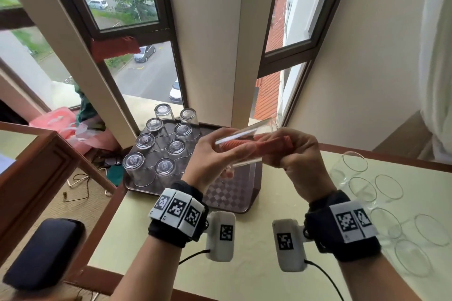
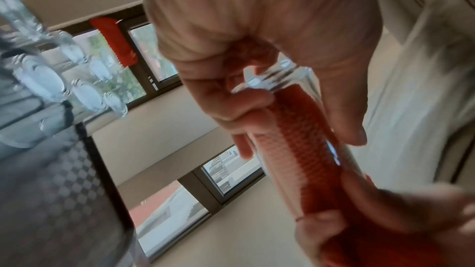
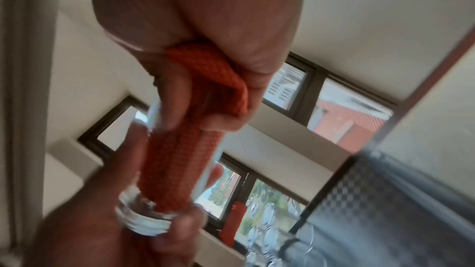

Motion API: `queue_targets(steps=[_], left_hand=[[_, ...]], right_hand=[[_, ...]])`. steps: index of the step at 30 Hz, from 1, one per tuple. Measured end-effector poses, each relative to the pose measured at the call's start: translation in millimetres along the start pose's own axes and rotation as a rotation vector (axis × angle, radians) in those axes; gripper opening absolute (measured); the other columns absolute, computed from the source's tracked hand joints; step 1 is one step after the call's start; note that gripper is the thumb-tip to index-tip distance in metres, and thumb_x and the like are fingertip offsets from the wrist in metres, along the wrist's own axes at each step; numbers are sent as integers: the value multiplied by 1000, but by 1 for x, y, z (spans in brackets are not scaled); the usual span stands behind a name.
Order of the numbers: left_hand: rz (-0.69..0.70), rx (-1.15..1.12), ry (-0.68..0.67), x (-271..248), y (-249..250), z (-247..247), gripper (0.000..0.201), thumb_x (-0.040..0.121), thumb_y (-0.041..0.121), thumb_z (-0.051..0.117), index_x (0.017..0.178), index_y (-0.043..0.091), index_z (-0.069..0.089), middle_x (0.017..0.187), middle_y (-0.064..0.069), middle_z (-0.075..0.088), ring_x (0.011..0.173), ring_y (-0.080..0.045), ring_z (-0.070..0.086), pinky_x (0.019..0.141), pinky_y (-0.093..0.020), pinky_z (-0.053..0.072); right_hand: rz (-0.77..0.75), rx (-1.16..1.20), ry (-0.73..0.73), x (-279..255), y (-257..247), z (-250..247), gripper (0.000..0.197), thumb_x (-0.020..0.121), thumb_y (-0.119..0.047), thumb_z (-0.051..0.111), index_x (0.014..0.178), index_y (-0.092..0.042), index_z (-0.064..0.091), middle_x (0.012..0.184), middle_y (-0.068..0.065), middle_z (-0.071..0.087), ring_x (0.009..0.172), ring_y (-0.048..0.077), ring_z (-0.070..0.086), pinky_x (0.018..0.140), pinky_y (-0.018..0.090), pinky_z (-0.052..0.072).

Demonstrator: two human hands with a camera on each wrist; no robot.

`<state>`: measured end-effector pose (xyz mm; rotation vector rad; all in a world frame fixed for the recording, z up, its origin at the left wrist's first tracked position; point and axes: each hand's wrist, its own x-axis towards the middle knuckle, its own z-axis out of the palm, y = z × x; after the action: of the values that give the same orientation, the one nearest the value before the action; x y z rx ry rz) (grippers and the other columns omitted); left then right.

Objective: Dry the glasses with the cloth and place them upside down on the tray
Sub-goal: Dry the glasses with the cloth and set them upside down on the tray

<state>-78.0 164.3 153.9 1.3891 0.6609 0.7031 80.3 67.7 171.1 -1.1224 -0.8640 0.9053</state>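
Note:
A clear glass (image 1: 259, 127) lies on its side in the air above the tray's right half. My left hand (image 1: 210, 154) grips its thick base (image 3: 144, 224), fingers curled round it. An orange cloth (image 1: 271, 145) is stuffed into the glass; my right hand (image 1: 296, 154) grips the cloth's bunched end at the mouth. In the wrist views the cloth (image 2: 308, 149) fills the glass's length. The dark checkered tray (image 1: 230, 193) carries several upside-down glasses (image 1: 146, 142) on its left half. Several upright glasses (image 1: 354, 166) stand on the table to the right.
The pale table (image 1: 256, 239) has a wooden rim. A dark case (image 1: 44, 252) lies low at the left beyond the edge. A red cloth (image 1: 115, 47) hangs on the window frame. Behind the tray stands a wall pillar; a cardboard box (image 1: 403, 134) sits at the right.

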Motion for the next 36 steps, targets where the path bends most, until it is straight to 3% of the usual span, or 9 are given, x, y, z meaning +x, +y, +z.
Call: queue_targets(steps=[3, 7, 11, 15, 21, 24, 28, 33, 36], left_hand=[[100, 97, 6, 0, 0, -3, 66, 57, 34, 96, 114, 18, 69, 95, -1, 76, 70, -11, 72, 56, -24, 58], [240, 201, 4, -2, -9, 2, 71, 56, 24, 93, 120, 23, 64, 110, -3, 75, 97, -12, 74, 85, -30, 60], [84, 10, -1, 2, -12, 3, 86, 50, 36, 95, 125, 20, 57, 112, -4, 71, 85, -11, 73, 71, -28, 60], [-57, -86, -1, 8, -8, -3, 63, 56, 44, 86, 109, 15, 67, 88, -5, 73, 52, -9, 61, 44, -20, 49], [224, 196, -37, 13, -9, -3, 69, 55, 22, 92, 117, 23, 62, 109, -4, 73, 94, -14, 74, 81, -28, 61], [125, 47, -20, 17, -9, 1, 80, 54, 15, 92, 126, 16, 57, 111, -4, 72, 88, -11, 73, 73, -25, 60], [-7, -124, 0, 19, -5, 3, 61, 61, 13, 93, 113, 17, 62, 87, 0, 75, 61, -9, 63, 50, -19, 51], [229, 70, -27, 14, -4, 8, 65, 54, 21, 92, 111, 25, 61, 108, -6, 73, 93, -18, 74, 74, -30, 62], [262, 77, -57, 10, -8, 13, 72, 54, 24, 95, 117, 25, 59, 111, -6, 73, 99, -21, 73, 82, -39, 62]], right_hand=[[85, -65, -46, -1, -1, 1, 34, 61, 24, 60, 75, -6, 66, 62, -2, 66, 58, 7, 61, 48, 17, 48], [193, -93, -80, 1, -4, -8, 27, 66, -4, 75, 93, -6, 68, 72, 4, 68, 53, 11, 53, 45, 20, 44], [91, -16, -36, 6, -3, -5, 32, 60, 23, 64, 76, -4, 67, 64, 1, 68, 57, 9, 61, 49, 18, 50], [41, -40, -17, 5, 5, -1, 36, 54, 15, 51, 70, -9, 72, 73, 2, 73, 75, 13, 70, 57, 25, 57], [226, -5, -39, 10, 2, -11, 30, 70, 11, 67, 97, -3, 65, 76, 7, 68, 56, 12, 61, 48, 21, 51], [166, -1, 58, 17, 2, -9, 38, 61, 25, 56, 85, -2, 64, 75, 10, 68, 67, 17, 66, 55, 26, 57], [84, -65, 44, 17, 2, -3, 60, 63, 35, 39, 67, -15, 72, 72, 0, 71, 74, 13, 70, 57, 25, 58], [227, -15, -65, 12, -10, -21, 26, 72, 11, 66, 95, 0, 65, 79, 11, 70, 58, 17, 61, 47, 24, 52], [236, -51, -77, 9, -15, -30, 32, 67, -3, 68, 97, 4, 66, 83, 16, 69, 62, 22, 59, 47, 25, 50]])
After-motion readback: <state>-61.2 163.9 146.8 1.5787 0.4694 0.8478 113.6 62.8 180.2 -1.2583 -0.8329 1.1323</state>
